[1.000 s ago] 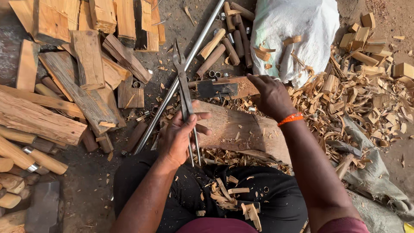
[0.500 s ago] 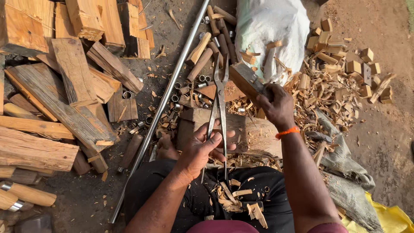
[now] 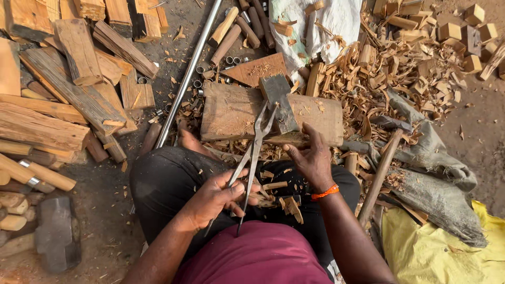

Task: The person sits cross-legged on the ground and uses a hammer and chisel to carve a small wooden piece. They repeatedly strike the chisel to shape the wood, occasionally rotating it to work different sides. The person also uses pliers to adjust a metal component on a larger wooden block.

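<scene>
Head camera: left hand point(image 3: 213, 199) grips long grey iron tongs point(image 3: 253, 152), their axis running toward one o'clock onto the weathered wooden chopping block point(image 3: 231, 113). Right hand point(image 3: 311, 156), nearer at the block's near edge, clasps a dark adze-like blade point(image 3: 279, 102).

Head view of a seated person at a wooden block point(image 3: 231, 113) on the ground. The left hand point(image 3: 213, 197) closes around the handles of long metal tongs point(image 3: 256, 147), whose far end meets a dark metal piece point(image 3: 279, 100) on the block; the right hand point(image 3: 313, 158) rests at the block's near edge. Split timber point(image 3: 63, 94) lies left, a steel rod point(image 3: 187, 79) beside it, and wood shavings point(image 3: 389, 68) far right.
</scene>
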### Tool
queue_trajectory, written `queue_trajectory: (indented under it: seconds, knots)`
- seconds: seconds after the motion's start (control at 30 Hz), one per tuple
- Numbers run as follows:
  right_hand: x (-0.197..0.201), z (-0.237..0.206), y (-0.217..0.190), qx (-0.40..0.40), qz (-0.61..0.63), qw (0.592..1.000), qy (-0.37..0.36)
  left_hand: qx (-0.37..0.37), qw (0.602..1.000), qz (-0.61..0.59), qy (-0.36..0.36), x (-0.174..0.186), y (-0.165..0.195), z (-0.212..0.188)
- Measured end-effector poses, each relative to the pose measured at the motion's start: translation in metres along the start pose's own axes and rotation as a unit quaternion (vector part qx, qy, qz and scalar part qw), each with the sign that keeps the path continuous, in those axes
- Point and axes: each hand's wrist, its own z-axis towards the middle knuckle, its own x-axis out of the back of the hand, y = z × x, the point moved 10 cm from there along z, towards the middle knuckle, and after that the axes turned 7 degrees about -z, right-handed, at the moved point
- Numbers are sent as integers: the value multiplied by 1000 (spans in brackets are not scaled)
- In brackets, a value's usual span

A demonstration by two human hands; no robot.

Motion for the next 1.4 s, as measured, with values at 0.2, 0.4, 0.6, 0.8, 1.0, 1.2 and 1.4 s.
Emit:
queue_trajectory:
  seconds: [0.2, 0.4, 0.6, 0.8, 1.0, 1.2, 1.4]
  knots:
    - [35, -41, 87, -81, 132, 985, 78, 22, 997, -74, -18, 13, -8, 5]
    - [63, -94, 124, -87, 85, 985, 125, 37, 990, -86, -105, -4, -14, 26]
    - [49, -95, 73, -17, 40, 994, 104, 29, 990, -75, -116, -15, -21, 39]
    - [19, -82, 22, 21, 44, 999, 24, 32, 986, -123, -110, -14, -26, 48]
    - [17, -80, 39, 7, 65, 998, 11, 53, 983, -134, -113, -8, -42, 55]
    - [63, -78, 127, -109, 25, 989, 97, 33, 984, -130, -117, 4, -44, 64]
    - [71, -122, 225, -292, 104, 944, 113, 47, 987, -116, -103, 7, -52, 73]
